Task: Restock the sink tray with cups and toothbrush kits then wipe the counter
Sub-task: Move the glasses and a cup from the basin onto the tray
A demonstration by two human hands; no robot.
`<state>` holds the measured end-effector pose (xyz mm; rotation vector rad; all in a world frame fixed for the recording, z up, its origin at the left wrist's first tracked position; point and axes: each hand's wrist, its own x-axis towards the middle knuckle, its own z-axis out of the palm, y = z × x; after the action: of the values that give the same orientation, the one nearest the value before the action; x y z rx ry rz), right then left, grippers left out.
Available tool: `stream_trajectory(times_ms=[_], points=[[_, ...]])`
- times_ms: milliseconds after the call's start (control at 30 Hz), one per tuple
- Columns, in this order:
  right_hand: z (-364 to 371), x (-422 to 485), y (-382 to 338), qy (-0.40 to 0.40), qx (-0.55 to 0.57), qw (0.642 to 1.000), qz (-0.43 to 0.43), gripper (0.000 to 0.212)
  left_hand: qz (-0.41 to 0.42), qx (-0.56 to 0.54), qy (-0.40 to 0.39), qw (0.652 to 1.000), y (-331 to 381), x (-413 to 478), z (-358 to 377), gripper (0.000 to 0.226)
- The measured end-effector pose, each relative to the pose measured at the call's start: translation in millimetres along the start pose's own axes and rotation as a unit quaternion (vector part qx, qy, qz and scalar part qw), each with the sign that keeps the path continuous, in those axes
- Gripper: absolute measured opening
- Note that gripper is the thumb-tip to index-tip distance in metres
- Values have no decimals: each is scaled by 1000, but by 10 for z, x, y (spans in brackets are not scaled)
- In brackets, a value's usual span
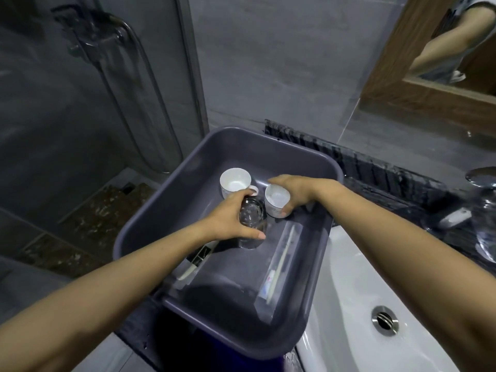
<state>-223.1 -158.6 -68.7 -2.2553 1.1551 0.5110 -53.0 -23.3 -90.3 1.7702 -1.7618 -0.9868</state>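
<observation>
A grey plastic tray (303, 285) sits on the dark counter left of the sink. Inside it, my left hand (228, 218) grips a clear glass cup (251, 214) around its side, near the tray's floor. My right hand (292, 190) holds a white ceramic cup (276, 201) just right of the glass. Another white mug (234, 181) stands upright at the back left of the tray. A wrapped toothbrush kit (279, 264) lies along the tray's right side. A second kit (197, 260) lies partly under my left wrist.
The white sink basin (357, 296) with its metal drain (384, 319) lies to the right. Dark marble counter (397, 194) runs behind it, with a chrome tap (480, 181) at far right. A glass shower screen (107, 103) stands to the left.
</observation>
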Motion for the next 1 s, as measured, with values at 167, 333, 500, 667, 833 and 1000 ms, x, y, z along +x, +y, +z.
stream_trajectory(times_ms=[167, 333, 500, 667, 833, 1000], points=[[27, 55, 37, -3, -11, 1000, 3, 106, -42, -1, 75, 996, -19, -1, 130, 96], [49, 39, 42, 1, -6, 1000, 2, 107, -55, -28, 95, 994, -14, -41, 207, 93], [78, 23, 13, 15, -5, 1000, 6, 105, -64, -26, 120, 990, 16, -52, 266, 97], [87, 46, 40, 50, -6, 998, -22, 96, -63, -14, 147, 987, 35, -63, 252, 86], [44, 6, 18, 66, 11, 998, -21, 96, -65, 11, 127, 990, 68, -89, 202, 83], [-60, -190, -41, 81, 27, 996, -18, 97, -44, 17, 125, 991, 119, -206, 126, 81]])
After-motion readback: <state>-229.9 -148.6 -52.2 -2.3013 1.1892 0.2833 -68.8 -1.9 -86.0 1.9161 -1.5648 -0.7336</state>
